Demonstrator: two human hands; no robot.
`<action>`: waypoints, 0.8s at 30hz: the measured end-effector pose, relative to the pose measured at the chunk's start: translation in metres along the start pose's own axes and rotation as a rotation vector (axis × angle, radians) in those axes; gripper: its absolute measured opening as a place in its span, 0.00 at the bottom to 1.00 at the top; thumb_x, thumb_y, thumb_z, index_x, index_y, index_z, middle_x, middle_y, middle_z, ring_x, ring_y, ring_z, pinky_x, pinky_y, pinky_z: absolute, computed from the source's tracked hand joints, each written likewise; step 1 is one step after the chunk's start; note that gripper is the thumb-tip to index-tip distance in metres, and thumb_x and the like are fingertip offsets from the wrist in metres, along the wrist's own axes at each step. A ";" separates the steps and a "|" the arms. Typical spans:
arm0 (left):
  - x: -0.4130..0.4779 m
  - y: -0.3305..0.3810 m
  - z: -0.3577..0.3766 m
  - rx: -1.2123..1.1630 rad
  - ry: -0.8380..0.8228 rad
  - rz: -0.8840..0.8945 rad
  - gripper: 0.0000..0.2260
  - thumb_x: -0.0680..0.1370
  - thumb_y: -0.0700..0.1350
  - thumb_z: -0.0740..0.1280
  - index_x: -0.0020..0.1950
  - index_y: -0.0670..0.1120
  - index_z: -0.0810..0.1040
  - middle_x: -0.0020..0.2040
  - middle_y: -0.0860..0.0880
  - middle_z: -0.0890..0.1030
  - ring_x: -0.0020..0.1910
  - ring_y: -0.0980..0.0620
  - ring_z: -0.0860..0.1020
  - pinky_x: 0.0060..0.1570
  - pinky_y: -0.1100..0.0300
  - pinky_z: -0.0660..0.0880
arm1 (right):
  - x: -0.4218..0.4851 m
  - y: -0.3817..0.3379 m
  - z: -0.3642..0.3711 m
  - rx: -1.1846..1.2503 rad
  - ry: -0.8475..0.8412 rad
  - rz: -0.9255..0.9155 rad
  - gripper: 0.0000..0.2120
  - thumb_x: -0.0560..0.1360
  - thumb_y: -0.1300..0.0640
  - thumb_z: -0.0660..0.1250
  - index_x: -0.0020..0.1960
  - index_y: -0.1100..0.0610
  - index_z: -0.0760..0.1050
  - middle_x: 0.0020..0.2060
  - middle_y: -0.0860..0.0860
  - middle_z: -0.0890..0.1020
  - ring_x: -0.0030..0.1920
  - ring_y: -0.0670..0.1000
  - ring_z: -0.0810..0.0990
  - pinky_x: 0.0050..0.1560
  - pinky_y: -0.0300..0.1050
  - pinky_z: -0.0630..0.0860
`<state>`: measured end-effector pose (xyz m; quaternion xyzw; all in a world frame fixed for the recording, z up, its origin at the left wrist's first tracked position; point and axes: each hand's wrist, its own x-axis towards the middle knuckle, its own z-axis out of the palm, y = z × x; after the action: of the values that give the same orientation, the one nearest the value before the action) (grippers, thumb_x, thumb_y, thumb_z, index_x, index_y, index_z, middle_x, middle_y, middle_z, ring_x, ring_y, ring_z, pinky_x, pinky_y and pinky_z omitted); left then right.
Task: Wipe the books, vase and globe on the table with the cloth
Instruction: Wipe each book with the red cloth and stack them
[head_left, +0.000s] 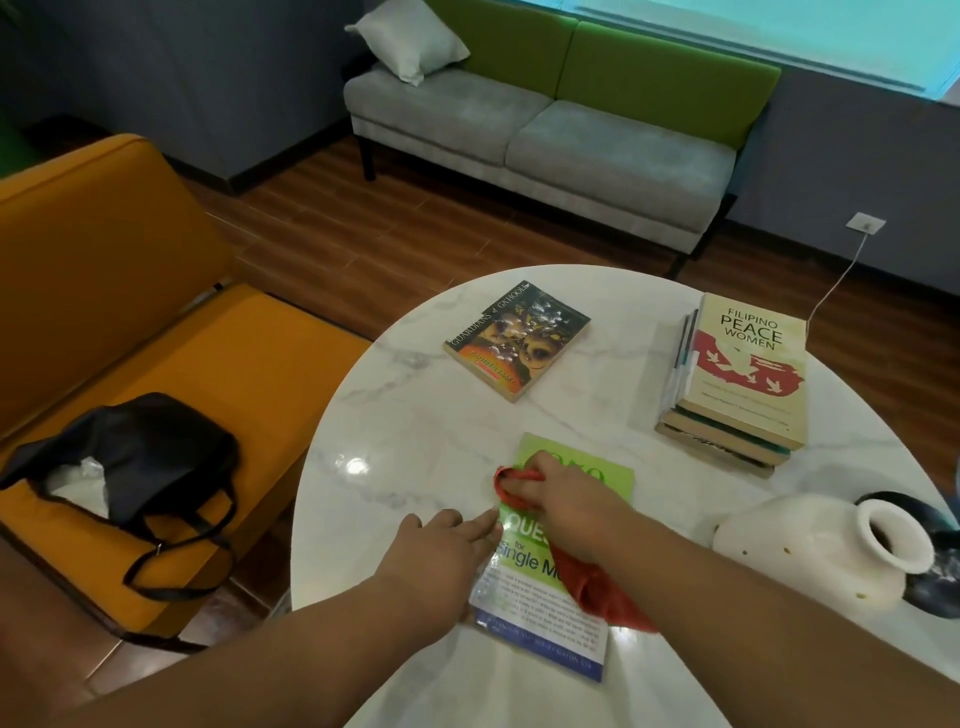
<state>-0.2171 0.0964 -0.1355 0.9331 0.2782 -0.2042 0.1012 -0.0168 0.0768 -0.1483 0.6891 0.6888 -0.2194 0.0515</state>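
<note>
Orange sofa (104, 291) at left, bearing a black bag (140, 457). White marble table (415, 431): left hand (441, 551), fingers straight and flat, tips pressing the left edge of the green book (524, 564). Red cloth (602, 592) lies on that book, bunched under the right hand (566, 499), whose fingers curl round it. Beyond, owl-cover book (517, 340). Right, book stack (743, 384) and white vase (810, 545) on its side.
</note>
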 end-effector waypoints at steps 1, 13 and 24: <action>0.001 0.000 0.000 -0.001 0.000 -0.001 0.38 0.76 0.55 0.67 0.79 0.54 0.46 0.79 0.58 0.46 0.72 0.49 0.59 0.61 0.50 0.63 | 0.003 0.005 -0.009 -0.009 0.000 0.052 0.23 0.79 0.55 0.58 0.69 0.35 0.61 0.60 0.48 0.66 0.56 0.54 0.72 0.57 0.49 0.73; -0.002 0.000 -0.006 0.003 -0.009 -0.004 0.38 0.76 0.55 0.66 0.79 0.53 0.47 0.79 0.57 0.47 0.71 0.49 0.60 0.60 0.49 0.64 | 0.000 0.020 -0.005 -0.196 0.092 0.022 0.15 0.79 0.45 0.56 0.66 0.40 0.65 0.59 0.49 0.71 0.51 0.53 0.74 0.49 0.46 0.70; -0.004 -0.003 0.002 -0.020 0.017 -0.004 0.39 0.76 0.59 0.65 0.79 0.55 0.45 0.78 0.59 0.44 0.74 0.51 0.56 0.62 0.50 0.63 | -0.079 -0.037 0.061 0.023 0.114 -0.201 0.21 0.77 0.47 0.60 0.69 0.39 0.61 0.60 0.48 0.69 0.55 0.55 0.75 0.57 0.48 0.74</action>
<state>-0.2220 0.0961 -0.1354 0.9331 0.2830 -0.1938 0.1077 -0.0634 -0.0173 -0.1646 0.6282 0.7538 -0.1919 -0.0177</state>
